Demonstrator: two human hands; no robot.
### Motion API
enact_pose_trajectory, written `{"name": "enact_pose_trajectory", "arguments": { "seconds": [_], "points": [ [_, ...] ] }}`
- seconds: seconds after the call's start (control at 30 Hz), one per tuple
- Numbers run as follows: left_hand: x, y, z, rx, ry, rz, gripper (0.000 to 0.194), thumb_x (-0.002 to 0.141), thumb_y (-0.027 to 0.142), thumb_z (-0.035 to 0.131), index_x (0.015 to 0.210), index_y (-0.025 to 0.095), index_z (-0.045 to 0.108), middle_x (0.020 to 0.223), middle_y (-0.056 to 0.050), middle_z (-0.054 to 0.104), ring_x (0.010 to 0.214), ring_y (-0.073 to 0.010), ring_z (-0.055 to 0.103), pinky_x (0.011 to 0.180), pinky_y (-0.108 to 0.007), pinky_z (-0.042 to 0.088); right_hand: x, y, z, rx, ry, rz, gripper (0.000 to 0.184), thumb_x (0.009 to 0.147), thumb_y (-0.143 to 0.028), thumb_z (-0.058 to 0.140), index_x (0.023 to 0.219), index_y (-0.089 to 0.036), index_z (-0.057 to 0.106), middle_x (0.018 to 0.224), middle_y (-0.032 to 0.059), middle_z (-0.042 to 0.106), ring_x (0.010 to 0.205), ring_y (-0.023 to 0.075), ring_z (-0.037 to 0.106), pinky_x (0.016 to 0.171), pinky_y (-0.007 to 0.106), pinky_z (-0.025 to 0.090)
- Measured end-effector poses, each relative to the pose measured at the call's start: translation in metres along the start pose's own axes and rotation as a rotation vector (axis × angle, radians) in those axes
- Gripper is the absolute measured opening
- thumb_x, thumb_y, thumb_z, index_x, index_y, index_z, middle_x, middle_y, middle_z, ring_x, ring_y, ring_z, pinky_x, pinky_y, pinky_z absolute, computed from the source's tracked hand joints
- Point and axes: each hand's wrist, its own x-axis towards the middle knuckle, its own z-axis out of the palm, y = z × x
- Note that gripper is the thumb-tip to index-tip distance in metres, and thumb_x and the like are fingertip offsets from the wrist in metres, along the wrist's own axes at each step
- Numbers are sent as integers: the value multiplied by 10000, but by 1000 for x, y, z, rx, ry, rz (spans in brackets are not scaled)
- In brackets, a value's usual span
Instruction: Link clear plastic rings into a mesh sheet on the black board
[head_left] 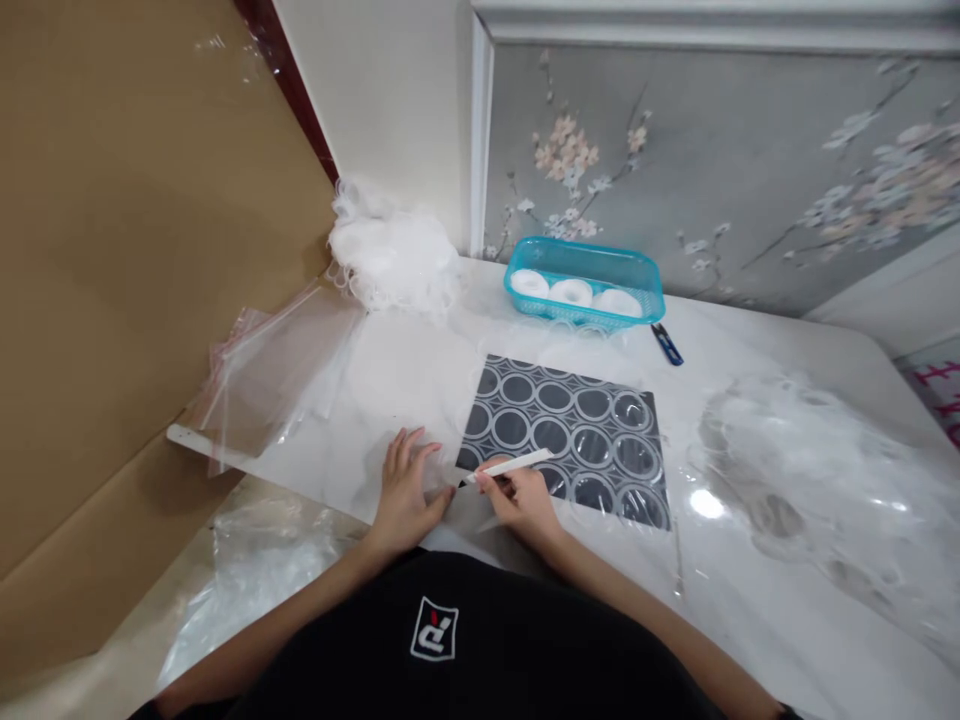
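My right hand [521, 502] grips a slim white pen-like tool [529, 461] by its lower part. The tool's dark tip points left, at the lower left corner of a dark sheet [551, 435] printed with rows of pale rings under a shiny clear film. My left hand [409, 490] rests on the white table left of that corner, fingers spread and holding nothing visible. Its thumb lies close to the tool's tip. My right palm partly covers the sheet's lower edge.
A blue basket [585, 317] with white rolls stands at the back, a small blue-handled cutter [667, 344] beside it. White ring-edged material [397, 255], clear bags [277, 365] and a big cardboard box [150, 220] are leftward. Crumpled clear plastic [832, 500] lies rightward.
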Motion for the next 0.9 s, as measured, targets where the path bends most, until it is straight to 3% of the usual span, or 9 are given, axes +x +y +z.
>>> {"name": "enact_pose_trajectory", "arguments": {
  "seconds": [0.17, 0.3, 0.43, 0.53, 0.67, 0.9],
  "points": [
    [-1, 1, 2, 59, -40, -47, 503, 787, 399, 597, 1217, 156, 506, 1432, -155, 343, 1400, -366, 145, 1108, -603, 151, -1, -1, 1, -65, 3, -85, 199, 884, -330, 508, 846, -185, 640, 698, 32, 658, 499, 126, 560, 466, 228, 443],
    [0, -2, 7, 91, -60, -124, 623, 773, 401, 609, 1297, 115, 435, 1470, -194, 284, 1408, -372, 121, 1114, -594, 131, 3, -1, -3, -204, 49, -299, 138, 865, -291, 545, 836, -214, 656, 890, 67, 693, 823, 200, 639, 730, 326, 534],
    [6, -4, 12, 111, -129, -239, 836, 697, 378, 666, 1390, 72, 311, 1499, -239, 207, 1407, -389, 111, 1119, -584, 115, 8, 7, -5, -340, -27, -565, 89, 859, -242, 558, 829, -216, 637, 1085, 61, 692, 1171, 240, 547, 977, 439, 457],
    [11, -3, 12, 118, -173, -298, 890, 670, 358, 679, 1412, 78, 275, 1509, -235, 192, 1410, -381, 99, 1130, -565, 92, 8, 17, -1, -502, -44, -698, 95, 882, -206, 537, 841, -223, 621, 1083, 23, 705, 1280, 261, 463, 1080, 534, 326],
    [13, -1, 11, 128, -192, -314, 906, 669, 358, 676, 1421, 80, 254, 1515, -230, 181, 1413, -373, 85, 1134, -556, 80, 5, 20, 3, -534, -73, -699, 125, 906, -183, 502, 854, -234, 603, 950, -11, 735, 1278, 235, 471, 1132, 576, 188],
    [8, -4, 14, 139, -179, -273, 896, 676, 382, 674, 1410, 77, 261, 1511, -238, 187, 1410, -379, 86, 1126, -568, 81, 5, 7, -5, -408, -122, -550, 125, 899, -182, 482, 856, -228, 590, 895, -7, 734, 1238, 230, 514, 1140, 530, 206]
  ]
}}
